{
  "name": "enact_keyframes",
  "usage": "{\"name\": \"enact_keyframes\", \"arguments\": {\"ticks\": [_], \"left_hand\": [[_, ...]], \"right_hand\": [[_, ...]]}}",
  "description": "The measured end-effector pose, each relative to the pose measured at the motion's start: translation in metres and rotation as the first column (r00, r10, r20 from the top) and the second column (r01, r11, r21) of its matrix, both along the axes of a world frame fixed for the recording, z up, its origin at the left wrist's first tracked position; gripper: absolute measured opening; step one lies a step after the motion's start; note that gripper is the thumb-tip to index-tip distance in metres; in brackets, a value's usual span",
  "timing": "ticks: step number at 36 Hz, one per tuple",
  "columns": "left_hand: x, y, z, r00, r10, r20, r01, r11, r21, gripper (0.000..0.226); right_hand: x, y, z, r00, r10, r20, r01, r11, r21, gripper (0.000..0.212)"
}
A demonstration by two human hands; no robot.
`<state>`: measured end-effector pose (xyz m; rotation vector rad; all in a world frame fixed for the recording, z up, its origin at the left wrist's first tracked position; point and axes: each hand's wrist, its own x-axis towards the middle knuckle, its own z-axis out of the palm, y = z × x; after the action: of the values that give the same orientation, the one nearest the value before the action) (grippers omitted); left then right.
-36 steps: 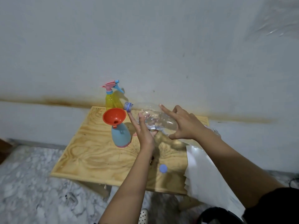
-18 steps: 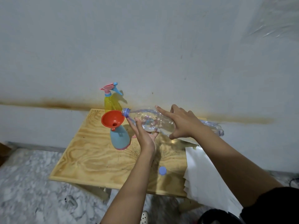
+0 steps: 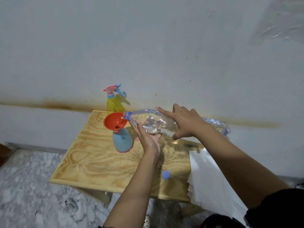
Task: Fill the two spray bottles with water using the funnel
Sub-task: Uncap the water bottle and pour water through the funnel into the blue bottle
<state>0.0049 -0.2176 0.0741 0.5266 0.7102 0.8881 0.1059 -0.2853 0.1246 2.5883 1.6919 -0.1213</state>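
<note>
The right hand grips the water bottle from above, and the left hand props it on straight fingers. Just left of the hands, its mouth reaches over the funnel seated in the blue spray bottle.

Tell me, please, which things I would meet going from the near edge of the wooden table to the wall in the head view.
blue cap → blue spray bottle, orange funnel in its neck → yellow spray bottle
</note>
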Motion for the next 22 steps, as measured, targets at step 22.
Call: {"name": "enact_keyframes", "arguments": {"ticks": [22], "left_hand": [[-0.0006,0.0016,-0.0057,1.0,0.011,0.007,-0.01,1.0,-0.006,0.052]], "right_hand": [[-0.0014,-0.0009,-0.0003,1.0,0.012,0.005,-0.012,1.0,-0.019,0.114]]}}
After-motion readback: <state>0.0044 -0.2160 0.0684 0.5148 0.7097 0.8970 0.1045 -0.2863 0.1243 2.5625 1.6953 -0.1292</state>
